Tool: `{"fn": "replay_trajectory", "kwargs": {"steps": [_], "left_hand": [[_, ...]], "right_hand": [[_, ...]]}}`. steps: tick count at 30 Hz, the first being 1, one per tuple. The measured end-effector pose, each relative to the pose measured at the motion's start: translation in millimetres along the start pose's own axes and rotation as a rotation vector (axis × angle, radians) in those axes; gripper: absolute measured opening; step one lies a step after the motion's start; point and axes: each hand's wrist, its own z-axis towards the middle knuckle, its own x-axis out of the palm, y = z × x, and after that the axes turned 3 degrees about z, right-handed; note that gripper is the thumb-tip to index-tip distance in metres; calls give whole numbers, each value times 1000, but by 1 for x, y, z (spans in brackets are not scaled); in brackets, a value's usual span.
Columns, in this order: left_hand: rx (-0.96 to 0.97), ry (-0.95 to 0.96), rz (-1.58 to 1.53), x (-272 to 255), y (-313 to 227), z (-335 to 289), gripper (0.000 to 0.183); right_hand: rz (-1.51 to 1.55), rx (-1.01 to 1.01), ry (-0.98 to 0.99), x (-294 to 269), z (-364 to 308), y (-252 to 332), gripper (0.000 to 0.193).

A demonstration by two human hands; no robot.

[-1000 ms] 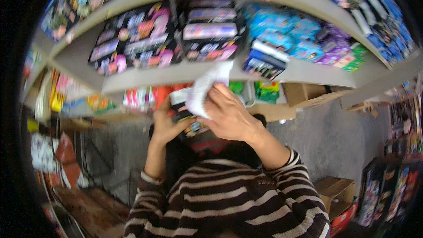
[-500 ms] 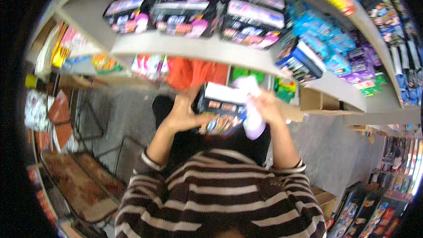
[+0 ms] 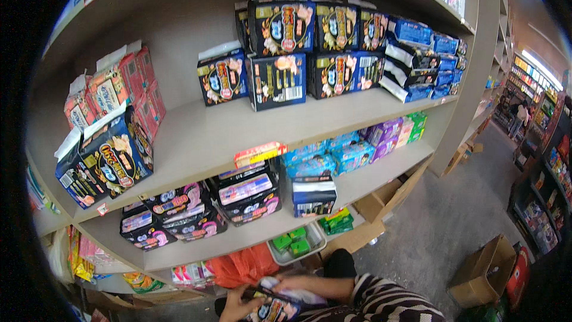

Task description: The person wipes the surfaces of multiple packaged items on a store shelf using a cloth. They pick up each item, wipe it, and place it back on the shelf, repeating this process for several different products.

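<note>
While the dark package (image 3: 277, 310) is near, support comes left

I see the left hand (image 3: 239, 307) holding its left side, probably to steady it, before the far shelf (image 3: 196, 125); the right hand (image 3: 291, 284) covers pale material (image 3: 305, 297), its grip unclear to me.

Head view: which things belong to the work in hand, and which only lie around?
In the work:
left hand
right hand
dark boxy printed package
blurred whitish soft item

Lying around:
orange crinkled plastic bag
pale rectangular plastic tray
open brown cardboard box
</note>
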Motion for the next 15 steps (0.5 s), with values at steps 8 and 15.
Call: {"fn": "replay_trajectory", "kwargs": {"steps": [8,15], "left_hand": [[-432,-506,-466,51,83,-73,53],[158,-288,-1285,40,78,13,67]], "right_hand": [[221,127,-167,3,-8,-40,30],[-352,-232,-339,49,-18,58,33]]}}
